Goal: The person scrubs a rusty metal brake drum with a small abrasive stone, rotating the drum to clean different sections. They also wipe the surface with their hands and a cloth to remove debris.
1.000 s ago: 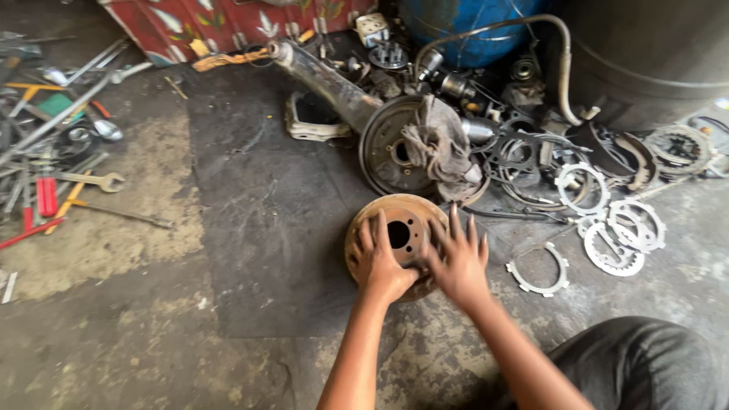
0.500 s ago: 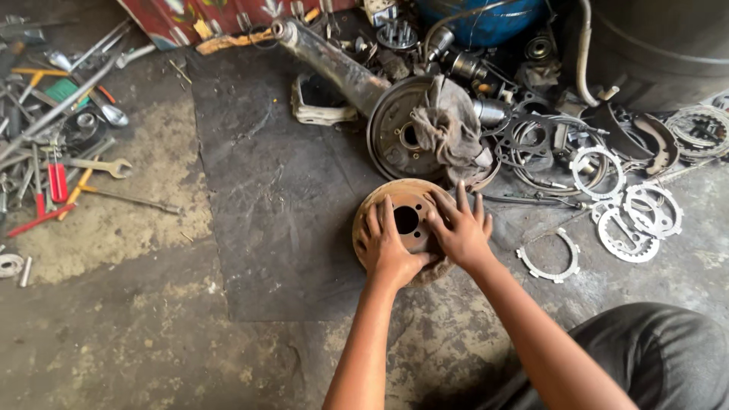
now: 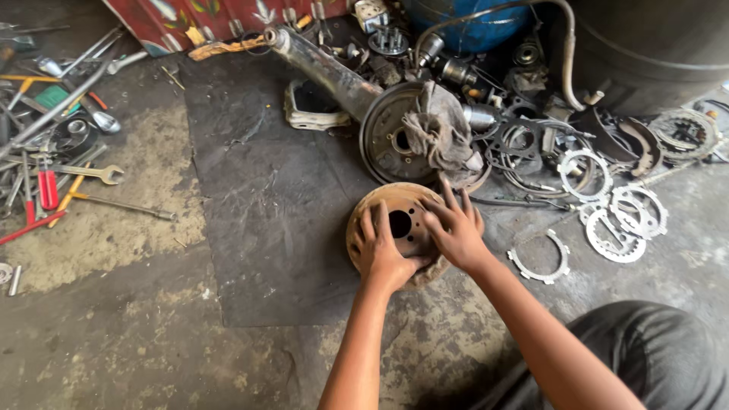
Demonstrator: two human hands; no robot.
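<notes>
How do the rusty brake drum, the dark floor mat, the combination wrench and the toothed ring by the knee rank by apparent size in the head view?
1. dark floor mat
2. rusty brake drum
3. combination wrench and toothed ring: look alike, unranked.

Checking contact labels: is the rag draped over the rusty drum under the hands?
No, the rag hangs on the axle's backing plate behind; the drum is bare.

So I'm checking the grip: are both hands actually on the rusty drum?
Touching. The head view shows the left hand and the right hand pressed flat on the rusty drum, fingers spread beside its centre hole.
</notes>
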